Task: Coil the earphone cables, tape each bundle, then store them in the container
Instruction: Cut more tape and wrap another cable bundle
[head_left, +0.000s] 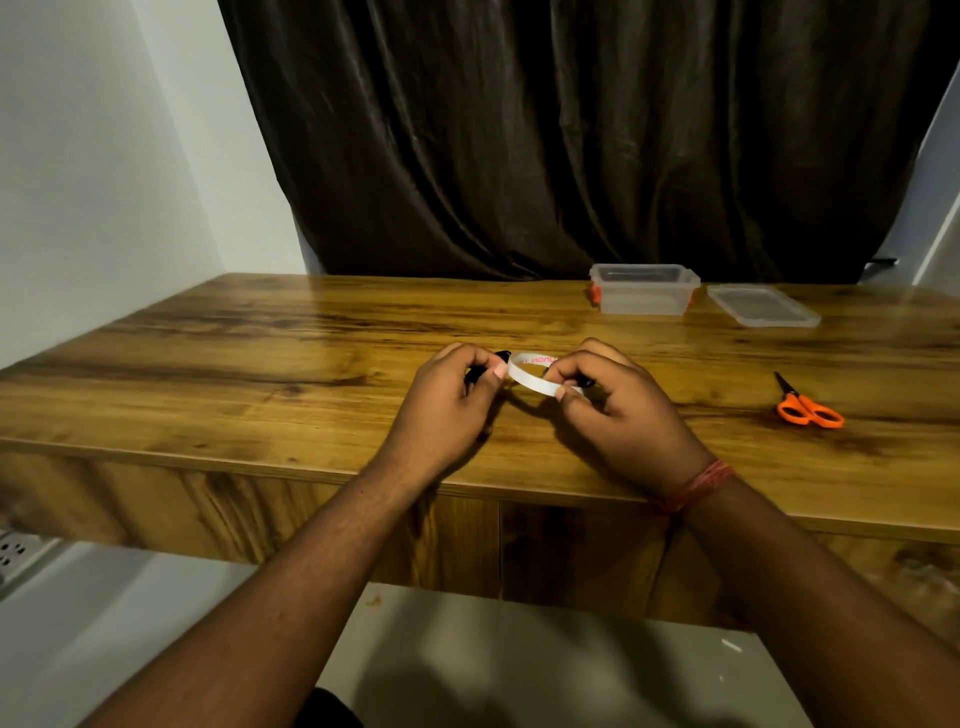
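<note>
Black earphone cable (500, 357) — mostly hidden inside fingers (480, 366).

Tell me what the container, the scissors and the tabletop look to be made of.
Container: translucent, frosted-looking plastic, since its far wall shows through; orange clips at the sides.
Scissors: glossy orange handles, likely plastic; the dark blades are probably metal.
Tabletop: wood grain with a light sheen, either real wood or laminate.

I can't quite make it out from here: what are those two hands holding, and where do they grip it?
A white tape roll, pinched at its opposite sides by the left hand and the right hand. Each hand also grips something black; I cannot tell what.
</note>
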